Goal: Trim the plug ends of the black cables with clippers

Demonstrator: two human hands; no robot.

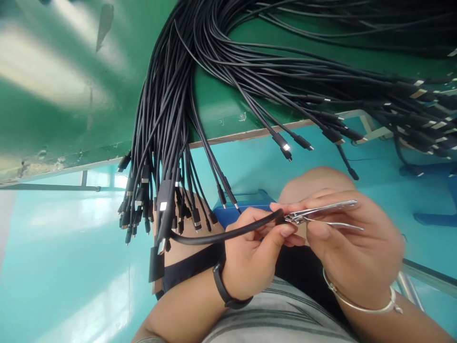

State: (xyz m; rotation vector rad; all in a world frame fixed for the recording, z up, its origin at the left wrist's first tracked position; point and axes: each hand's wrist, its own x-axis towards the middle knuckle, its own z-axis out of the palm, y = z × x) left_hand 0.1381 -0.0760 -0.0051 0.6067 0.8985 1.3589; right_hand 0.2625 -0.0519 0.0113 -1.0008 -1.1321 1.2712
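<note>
My left hand (pixel 255 252) pinches a short black cable (pixel 228 235) near its end, between thumb and fingers. From there the cable bends left to a black connector (pixel 164 205) with a small white patch and a metal plug. A silver nail clipper (pixel 321 213) lies in my right hand (pixel 357 243), gripped between thumb and fingers. Its jaws meet the cable's end just beyond my left fingertips. How far the jaws are closed on it is too small to tell.
Bundles of black cables (pixel 174 85) with metal-tipped connectors drape over the front edge of a green table (pixel 71 95). More cable ends (pixel 421 119) hang at the right. A blue stool (pixel 435 190) stands on the turquoise floor (pixel 89 267). My lap is below my hands.
</note>
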